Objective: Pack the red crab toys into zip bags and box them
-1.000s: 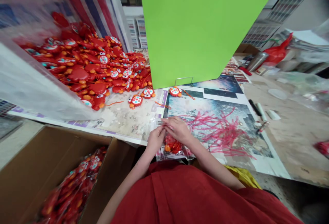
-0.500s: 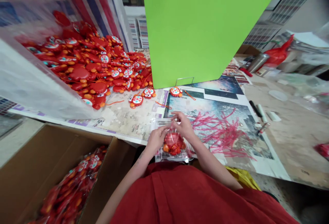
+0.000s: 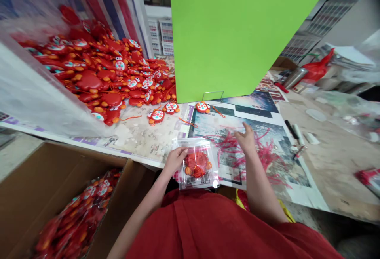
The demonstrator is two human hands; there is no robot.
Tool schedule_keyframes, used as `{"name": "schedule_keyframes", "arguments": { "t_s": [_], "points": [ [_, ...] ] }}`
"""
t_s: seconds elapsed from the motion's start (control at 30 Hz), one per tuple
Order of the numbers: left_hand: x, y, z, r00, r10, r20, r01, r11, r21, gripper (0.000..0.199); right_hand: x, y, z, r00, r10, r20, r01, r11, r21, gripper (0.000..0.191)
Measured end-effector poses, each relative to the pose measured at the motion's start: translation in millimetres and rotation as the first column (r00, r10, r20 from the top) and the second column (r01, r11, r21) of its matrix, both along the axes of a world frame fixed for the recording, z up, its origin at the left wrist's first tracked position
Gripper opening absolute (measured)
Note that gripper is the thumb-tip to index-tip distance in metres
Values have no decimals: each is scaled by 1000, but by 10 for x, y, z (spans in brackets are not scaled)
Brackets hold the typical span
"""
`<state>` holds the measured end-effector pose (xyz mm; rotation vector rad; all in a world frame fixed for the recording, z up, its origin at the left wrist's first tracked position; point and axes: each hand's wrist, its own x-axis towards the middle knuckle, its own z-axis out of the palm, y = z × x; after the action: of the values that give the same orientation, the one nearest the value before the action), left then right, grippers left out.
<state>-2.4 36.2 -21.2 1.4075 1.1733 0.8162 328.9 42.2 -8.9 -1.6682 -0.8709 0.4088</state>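
1. A red crab-shaped toy [image 3: 196, 164] is enclosed in a clear plastic bag [image 3: 206, 148], which is laid at 12 o'clock, close to the body. Whether the bag is sealed cannot be told.
2. The left hand [image 3: 175, 160] is rested on the bag's left edge, fingers together; whether the bag is pinched cannot be told.
3. The right hand [image 3: 245, 138] is held open off the bag, fingers spread, near the red cords [image 3: 267, 156] at 1 o'clock.
4. Bagged toys [image 3: 80, 215] are piled in a cardboard carton [image 3: 59, 179] at 8 o'clock.
5. A large heap of unbagged toys [image 3: 101, 77] is left at 10 o'clock, with loose toys [image 3: 156, 116] at 11 o'clock.
6. The hands' way to the loose toys is not blocked, though a green board [image 3: 246, 33] is stood beyond them at 12 o'clock.
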Motion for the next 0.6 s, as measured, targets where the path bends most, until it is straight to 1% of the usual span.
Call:
{"name": "schedule_keyframes", "arguments": {
  "t_s": [0.03,0.07,0.1,0.17,0.23,0.3,0.33,0.37,0.43,0.47,0.5,0.53,0.6],
  "points": [
    [-4,4,-9,1000,-14,26,14,1000,-16,32,-51,-5,11,996,27,84,-23,999,-46,55],
    [-8,6,-20,998,-22,51,24,999,-31,34,-108,-2,26,990,54,131,-44,996,-77,50],
    [-13,6,-30,997,-25,69,28,999,-42,34,-167,9,45,985,90,146,-77,993,-95,45],
    [-24,0,-49,997,-21,77,24,999,-39,33,-279,45,90,969,198,149,-183,977,-110,41],
    [-35,-7,-59,997,-9,77,11,999,-34,32,-376,81,133,937,277,212,-260,960,-104,39],
    [-42,-12,-61,996,3,85,1,999,-48,33,-462,96,167,880,359,312,-331,933,-142,33],
    [-44,-12,-59,996,5,91,0,998,-57,34,-505,92,179,832,442,336,-397,897,-195,29],
    [-45,-11,-57,995,7,98,0,998,-65,35,-551,80,187,766,550,332,-484,834,-265,24],
    [-44,-7,-52,994,8,113,0,997,-73,36,-651,41,189,608,752,254,-651,655,-384,23],
    [-44,-6,-50,993,9,119,0,997,-73,36,-702,18,183,541,815,207,-709,575,-409,25],
    [-43,-5,-50,992,8,124,1,997,-72,35,-751,-4,173,500,849,170,-748,523,-409,26],
    [-43,-5,-51,992,9,126,0,997,-74,35,-795,-22,160,486,863,139,-773,499,-392,26],
    [-48,-7,-55,992,8,128,4,995,-96,38,-858,-46,133,493,867,73,-805,486,-340,23]
  ]
}}
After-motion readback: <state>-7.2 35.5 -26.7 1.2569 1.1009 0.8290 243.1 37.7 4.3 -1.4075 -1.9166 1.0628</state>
